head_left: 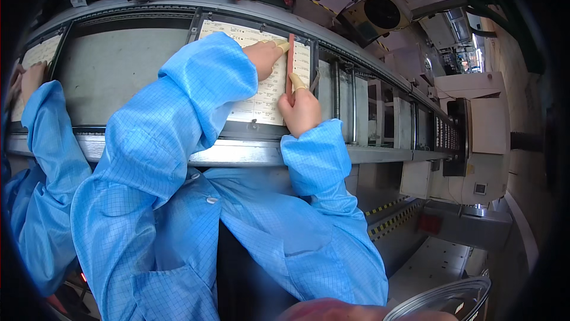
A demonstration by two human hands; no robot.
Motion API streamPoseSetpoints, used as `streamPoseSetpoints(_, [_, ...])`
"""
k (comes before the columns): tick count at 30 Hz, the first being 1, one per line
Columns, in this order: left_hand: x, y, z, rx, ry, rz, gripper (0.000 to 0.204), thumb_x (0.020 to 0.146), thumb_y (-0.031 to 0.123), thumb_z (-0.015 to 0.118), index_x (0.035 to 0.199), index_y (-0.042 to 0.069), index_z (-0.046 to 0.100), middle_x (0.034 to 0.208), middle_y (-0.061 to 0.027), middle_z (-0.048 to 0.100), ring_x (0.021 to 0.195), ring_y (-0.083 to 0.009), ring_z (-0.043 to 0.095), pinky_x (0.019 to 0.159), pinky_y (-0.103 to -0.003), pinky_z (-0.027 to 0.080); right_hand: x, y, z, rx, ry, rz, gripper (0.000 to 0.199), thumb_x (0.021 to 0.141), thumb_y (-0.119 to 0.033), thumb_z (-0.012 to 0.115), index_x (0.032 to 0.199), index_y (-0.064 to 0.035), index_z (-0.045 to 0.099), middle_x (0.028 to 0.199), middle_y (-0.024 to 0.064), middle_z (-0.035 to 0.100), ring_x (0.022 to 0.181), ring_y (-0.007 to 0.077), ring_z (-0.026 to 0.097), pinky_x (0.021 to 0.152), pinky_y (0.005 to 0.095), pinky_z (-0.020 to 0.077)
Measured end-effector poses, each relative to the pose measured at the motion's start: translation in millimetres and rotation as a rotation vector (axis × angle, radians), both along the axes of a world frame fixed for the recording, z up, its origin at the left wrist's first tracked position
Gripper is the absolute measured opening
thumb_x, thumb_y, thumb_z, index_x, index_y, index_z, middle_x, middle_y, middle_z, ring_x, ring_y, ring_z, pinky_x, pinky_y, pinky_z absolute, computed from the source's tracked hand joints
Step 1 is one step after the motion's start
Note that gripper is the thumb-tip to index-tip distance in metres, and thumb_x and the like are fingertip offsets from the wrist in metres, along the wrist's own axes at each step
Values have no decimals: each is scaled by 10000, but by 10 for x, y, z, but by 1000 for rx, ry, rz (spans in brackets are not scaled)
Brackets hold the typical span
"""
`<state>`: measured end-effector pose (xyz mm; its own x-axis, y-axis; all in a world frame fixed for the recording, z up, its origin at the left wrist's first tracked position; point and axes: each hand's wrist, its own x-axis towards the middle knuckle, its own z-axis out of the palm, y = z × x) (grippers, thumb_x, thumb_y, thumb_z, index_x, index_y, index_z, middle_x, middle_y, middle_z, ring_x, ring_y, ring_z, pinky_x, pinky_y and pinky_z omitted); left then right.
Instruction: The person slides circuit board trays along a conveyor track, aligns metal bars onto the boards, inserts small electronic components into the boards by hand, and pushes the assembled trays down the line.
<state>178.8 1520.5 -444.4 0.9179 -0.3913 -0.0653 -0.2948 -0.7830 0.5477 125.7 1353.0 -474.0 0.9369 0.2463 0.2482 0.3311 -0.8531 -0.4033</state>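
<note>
On my head feed, the reddish-brown strip (291,55) lies across the right part of the white printed panel (265,104), its long axis running near to far, almost straight away from me. I have the right hand (301,107) closed narrowly on the strip's near end, thumb left, covered finger right. The left hand (262,60) reaches in from the left, fingers extended close together, tips at the strip's far half; its thumb is hidden, so I cannot tell whether it grips. A metal rail (249,153) runs along the near side.
</note>
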Motion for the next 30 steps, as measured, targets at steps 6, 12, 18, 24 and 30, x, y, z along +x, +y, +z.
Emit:
streamPoseSetpoints(6, [9, -10, -56, 78, -119, -91, 696, 754, -41, 463, 1405, 141, 295, 1366, -88, 409, 1226, -301, 410, 1034, -364, 352, 15, 2, 6, 15, 96, -23, 496, 778, -154, 588, 1252, -35, 502, 720, 152, 607, 626, 258, 610, 617, 361, 488])
streamPoseSetpoints(12, [19, -16, -111, 147, -107, -157, 679, 758, 10, 516, 1395, 124, 310, 1328, -112, 441, 1218, -342, 387, 1039, -389, 331, -3, 14, 43, 26, 83, -17, 481, 787, -154, 617, 1239, -30, 509, 706, 139, 606, 611, 226, 604, 600, 337, 487])
streamPoseSetpoints(18, [-42, 8, -138, 231, -129, -136, 631, 838, 284, 521, 1412, 150, 294, 1493, 0, 207, 1328, -289, 281, 1060, -407, 327, -31, -408, 275, 11, 76, -16, 351, 794, -155, 678, 1110, -42, 576, 693, 57, 587, 586, 134, 567, 549, 267, 465])
streamPoseSetpoints(24, [-103, -27, -129, 229, -126, -108, 880, 775, 612, 538, 1407, 63, 266, 1483, -82, 220, 1319, -368, 261, 1081, -404, 274, 2, -527, 136, -96, 158, 80, 151, 765, -91, 672, 889, -10, 645, 740, 104, 594, 619, 192, 578, 588, 283, 478])
streamPoseSetpoints(30, [-134, -34, -187, 231, -170, -85, 942, 718, 606, 610, 1406, 63, 266, 1466, -102, 254, 1324, -388, 247, 1083, -408, 262, 155, -403, 127, 316, 378, 28, 160, 765, -104, 673, 876, 9, 648, 705, 70, 632, 604, 115, 583, 576, 258, 471])
